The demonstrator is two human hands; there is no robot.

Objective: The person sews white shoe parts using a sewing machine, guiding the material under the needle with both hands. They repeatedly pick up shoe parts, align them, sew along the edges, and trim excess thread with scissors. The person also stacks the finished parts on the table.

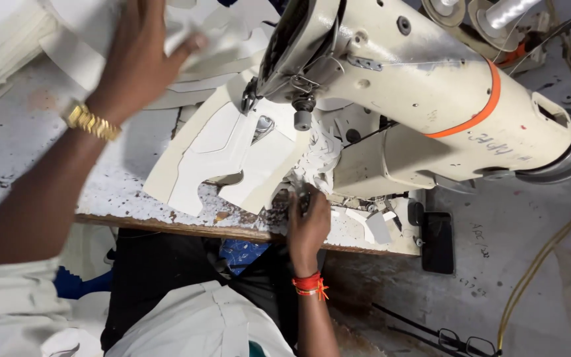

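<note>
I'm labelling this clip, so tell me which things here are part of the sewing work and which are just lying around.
In use:
left hand on stacked cream cut pieces
right hand beside white scraps
cream panel under sewing machine

Lying about:
black phone
glasses
yellow cable

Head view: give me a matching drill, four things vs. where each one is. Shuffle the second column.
Things:
1. left hand
2. right hand
3. cream cut piece
4. black flat device

Places:
A. under the sewing machine head, by the needle
B. at the table's near edge, below the machine
C. on the pale stacked pieces, top left
D. at the table's right end, below the machine base

Pairs: 1-C, 2-B, 3-A, 4-D
</note>
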